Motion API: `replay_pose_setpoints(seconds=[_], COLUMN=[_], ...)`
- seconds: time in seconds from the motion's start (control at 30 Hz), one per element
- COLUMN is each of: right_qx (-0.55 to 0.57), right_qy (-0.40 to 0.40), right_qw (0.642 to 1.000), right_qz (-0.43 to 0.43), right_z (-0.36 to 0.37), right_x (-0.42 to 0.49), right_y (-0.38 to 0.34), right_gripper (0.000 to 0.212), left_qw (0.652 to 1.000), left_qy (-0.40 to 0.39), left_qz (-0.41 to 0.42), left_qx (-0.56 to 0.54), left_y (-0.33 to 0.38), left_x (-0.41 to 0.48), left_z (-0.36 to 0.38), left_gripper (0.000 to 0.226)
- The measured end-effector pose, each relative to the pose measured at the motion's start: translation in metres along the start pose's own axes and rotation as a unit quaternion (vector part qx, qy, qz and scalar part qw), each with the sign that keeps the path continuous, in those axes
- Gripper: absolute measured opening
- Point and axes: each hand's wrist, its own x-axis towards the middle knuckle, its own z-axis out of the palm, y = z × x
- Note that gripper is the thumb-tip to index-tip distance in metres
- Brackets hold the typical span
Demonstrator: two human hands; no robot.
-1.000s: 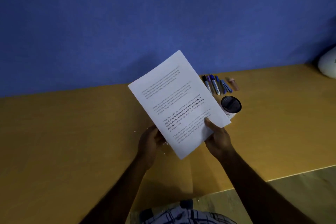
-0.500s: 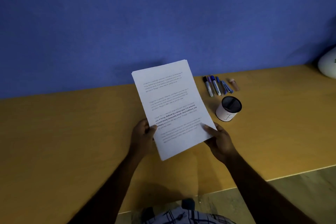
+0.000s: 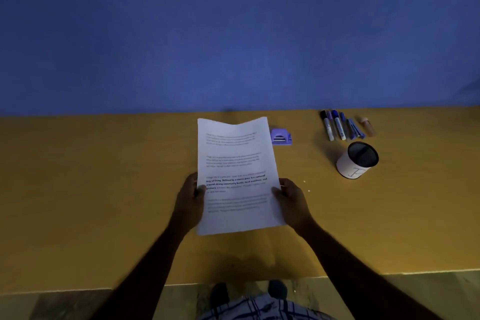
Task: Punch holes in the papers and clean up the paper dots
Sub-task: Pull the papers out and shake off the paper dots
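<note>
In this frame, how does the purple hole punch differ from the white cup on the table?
The hole punch is purple, low and blocky; the cup is white, round and upright, with a dark open top. The hole punch sits right beside the held papers; the cup stands farther right, near the markers. Both rest on the yellow table, untouched.

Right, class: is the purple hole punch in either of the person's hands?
No, both the left hand and the right hand grip the papers, while the hole punch sits on the desk beyond them.
</note>
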Motion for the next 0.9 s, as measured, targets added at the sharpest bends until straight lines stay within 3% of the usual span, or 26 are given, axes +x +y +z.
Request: replay_pose_setpoints(seconds=[0.33,0.47,0.67,0.9], right_qx=[-0.028,-0.052,-0.072,-0.151], right_qy=[-0.054,-0.101,-0.155,-0.148], right_qw=[0.997,0.993,0.982,0.971], right_qz=[0.039,0.04,0.084,0.112], right_z=[0.1,0.135,0.169,0.178], right_x=[-0.009,-0.008,-0.003,0.005], right_y=[-0.007,-0.01,-0.006,-0.003], right_gripper=[0.025,0.026,0.028,0.029], left_qw=[0.995,0.99,0.989,0.982], left_qy=[0.078,0.108,0.104,0.074], left_qz=[0.018,-0.028,-0.051,-0.119], left_qx=[0.06,0.082,0.098,0.124], left_y=[-0.06,-0.091,-0.117,-0.129], left_x=[-0.025,-0.022,-0.008,0.018], left_z=[-0.072,-0.097,-0.12,-0.112], left_gripper=[0.063,0.046,0.046,0.052])
